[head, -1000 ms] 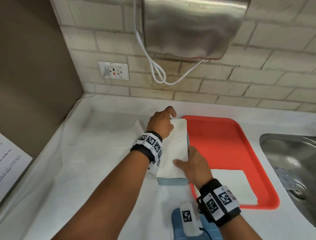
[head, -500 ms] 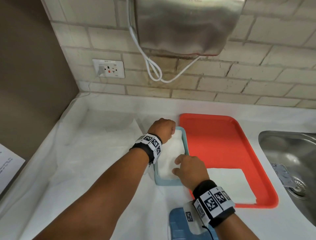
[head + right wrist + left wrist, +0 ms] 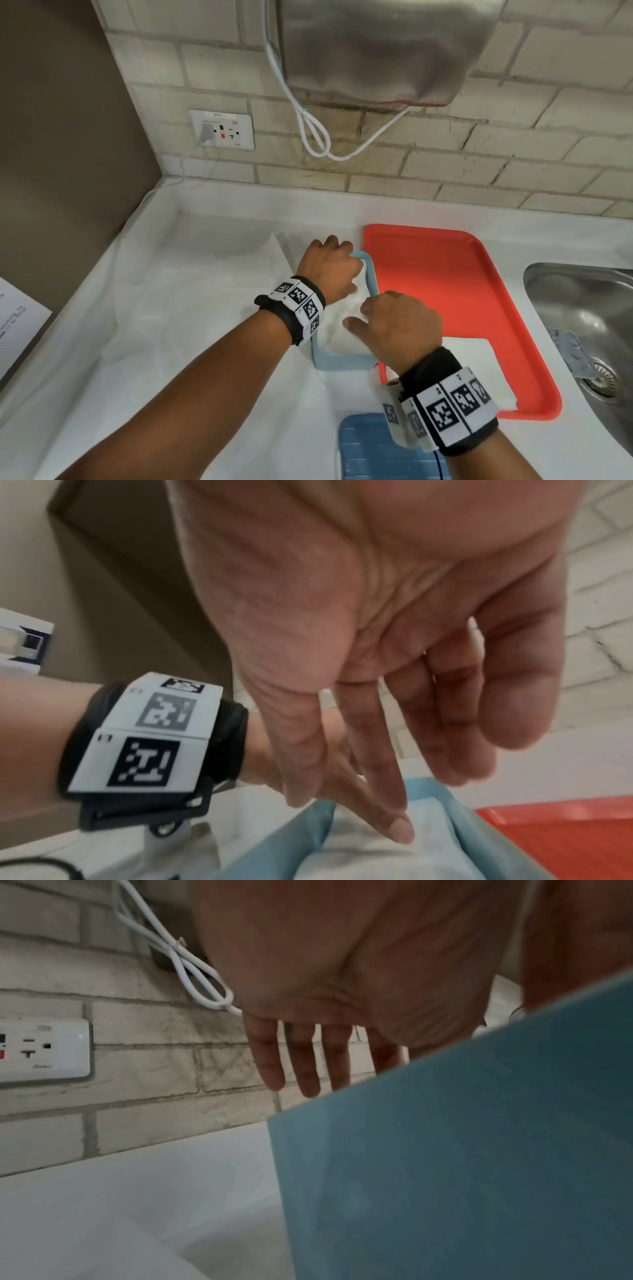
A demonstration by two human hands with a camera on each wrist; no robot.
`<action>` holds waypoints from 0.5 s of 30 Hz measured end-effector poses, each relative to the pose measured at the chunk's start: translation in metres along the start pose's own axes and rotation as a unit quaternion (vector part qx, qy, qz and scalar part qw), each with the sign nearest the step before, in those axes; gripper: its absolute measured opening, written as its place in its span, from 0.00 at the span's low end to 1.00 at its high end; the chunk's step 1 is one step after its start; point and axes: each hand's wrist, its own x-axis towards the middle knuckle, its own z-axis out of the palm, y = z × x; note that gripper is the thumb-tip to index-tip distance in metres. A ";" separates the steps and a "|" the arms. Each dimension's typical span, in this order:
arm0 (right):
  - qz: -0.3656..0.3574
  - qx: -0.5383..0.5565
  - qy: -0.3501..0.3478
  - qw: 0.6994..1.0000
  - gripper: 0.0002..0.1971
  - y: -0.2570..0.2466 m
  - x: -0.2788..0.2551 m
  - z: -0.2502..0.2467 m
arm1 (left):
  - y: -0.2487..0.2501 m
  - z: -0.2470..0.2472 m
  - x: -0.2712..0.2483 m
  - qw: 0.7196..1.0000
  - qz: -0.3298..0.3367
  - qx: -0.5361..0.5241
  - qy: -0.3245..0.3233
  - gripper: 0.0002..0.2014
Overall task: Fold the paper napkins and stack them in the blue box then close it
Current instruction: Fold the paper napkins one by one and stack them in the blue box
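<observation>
White-covered counter (image 3: 171,342) under a brick wall: the blue box (image 3: 342,364) sits touching the red tray (image 3: 462,291), long axis running away from you. Your left hand (image 3: 330,265) and right hand (image 3: 400,323) both reach into the box, fingers extended, pressing the folded napkin (image 3: 337,334) flat, gripping nothing. One napkin (image 3: 479,359) waits on the tray, nearer your right hand.

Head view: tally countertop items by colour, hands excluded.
Blue: 2, the open blue box and the blue lid at the near edge.
Red: 1, the red tray.
White: 3, the napkin in the box, the napkin on the tray and the unfolded napkin left of the box.
Total: 6.
</observation>
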 end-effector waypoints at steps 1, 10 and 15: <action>-0.017 -0.003 0.024 1.000 0.19 -0.002 -0.001 -0.002 | 0.002 -0.002 -0.002 1.000 0.002 0.010 0.007 0.15; -0.125 -0.035 -0.135 0.982 0.25 -0.014 -0.002 0.028 | 0.006 0.010 -0.015 0.983 -0.007 -0.015 -0.184 0.36; -0.136 -0.081 -0.109 0.982 0.18 -0.018 -0.001 0.040 | 0.012 0.020 -0.017 0.987 -0.009 -0.014 -0.162 0.35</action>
